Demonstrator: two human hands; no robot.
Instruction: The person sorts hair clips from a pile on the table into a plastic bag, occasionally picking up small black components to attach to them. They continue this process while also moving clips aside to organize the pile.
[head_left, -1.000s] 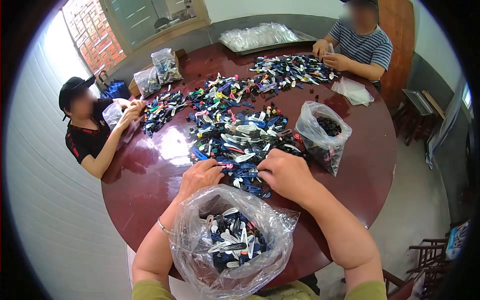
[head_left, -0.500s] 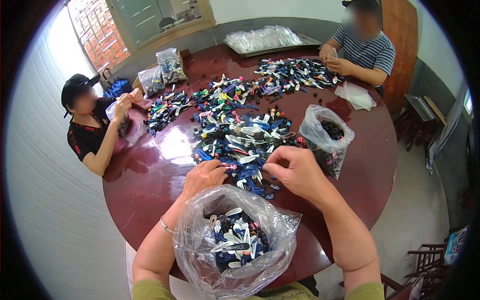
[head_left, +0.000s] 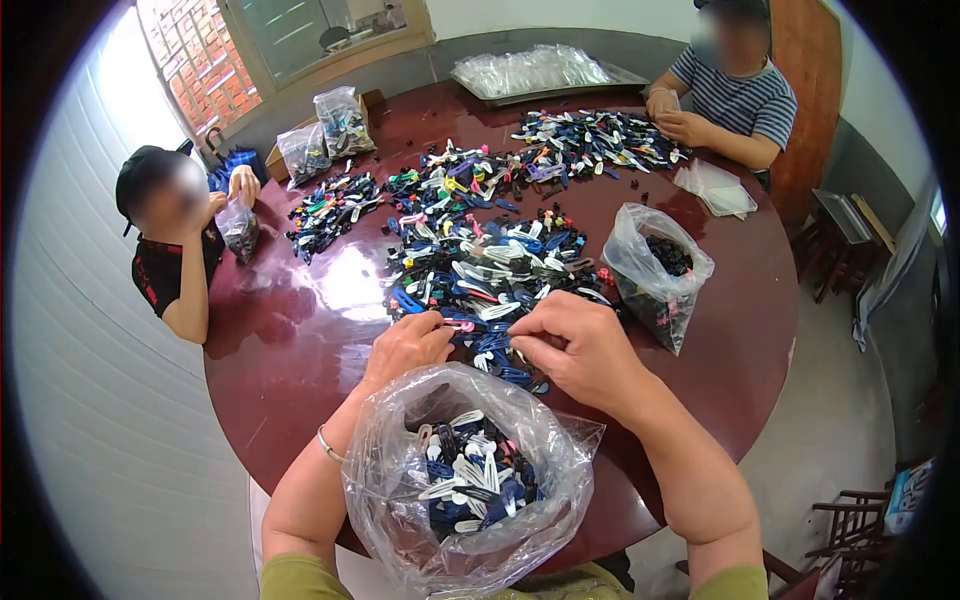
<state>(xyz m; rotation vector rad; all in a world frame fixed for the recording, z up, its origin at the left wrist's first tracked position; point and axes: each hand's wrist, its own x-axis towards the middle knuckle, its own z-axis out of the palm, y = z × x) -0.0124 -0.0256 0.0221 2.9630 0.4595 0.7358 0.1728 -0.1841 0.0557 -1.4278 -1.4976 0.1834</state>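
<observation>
My left hand (head_left: 410, 348) rests at the near left side of a large heap of snap hair clips (head_left: 495, 268), its fingers curled together. A pink hair clip (head_left: 459, 325) lies right at those fingertips, and what the fingers hold is hidden. My right hand (head_left: 580, 350) reaches in from the right, thumb and index finger pinched on a navy hair clip (head_left: 498, 327) at the heap's near edge. Close in front of my body stands a clear plastic bag (head_left: 385, 500) with its mouth wide, holding white, navy and black hair clips (head_left: 480, 480).
On the round red table (head_left: 290, 410), a bag of small black pieces (head_left: 655, 275) stands right of the heap. Filled bags (head_left: 345, 125) sit back left; a tray of clear bags (head_left: 530, 75) lies behind. Two people (head_left: 175, 230) (head_left: 735, 95) work at smaller clip piles.
My right hand has moved slightly left, toward my left hand, over the navy clips. My left hand stays about where it was. The person at left has raised a hand away from their bag.
</observation>
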